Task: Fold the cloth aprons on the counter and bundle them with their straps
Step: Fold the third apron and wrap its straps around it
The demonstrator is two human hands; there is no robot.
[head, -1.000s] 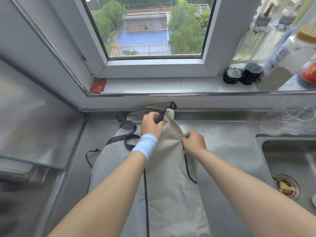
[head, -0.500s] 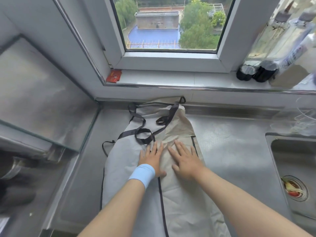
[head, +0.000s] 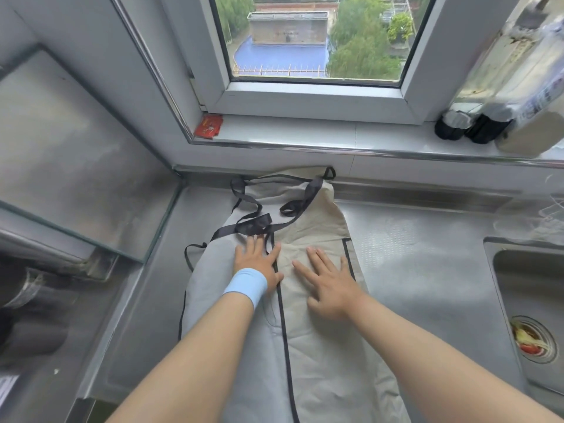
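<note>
A beige apron (head: 317, 340) with dark edging lies lengthwise on the steel counter (head: 421, 264), folded over a grey apron (head: 213, 288) that shows along its left side. Their black straps (head: 253, 222) lie tangled near the top, toward the wall. My left hand (head: 259, 261), with a light blue wristband, presses flat on the cloth at the folded edge, fingers spread. My right hand (head: 328, 280) lies flat on the beige apron just to the right, fingers straight.
A sink (head: 531, 303) with food scraps in its drain lies at the right. Bottles (head: 500, 87) stand on the window sill at the back right, with a red packet (head: 209, 126) at its left end. A glass panel (head: 61, 166) borders the counter on the left.
A second ago both hands gripped the beige apron near its top. They let go, drew back toward me and now press flat on the cloth, spreading slightly apart.
</note>
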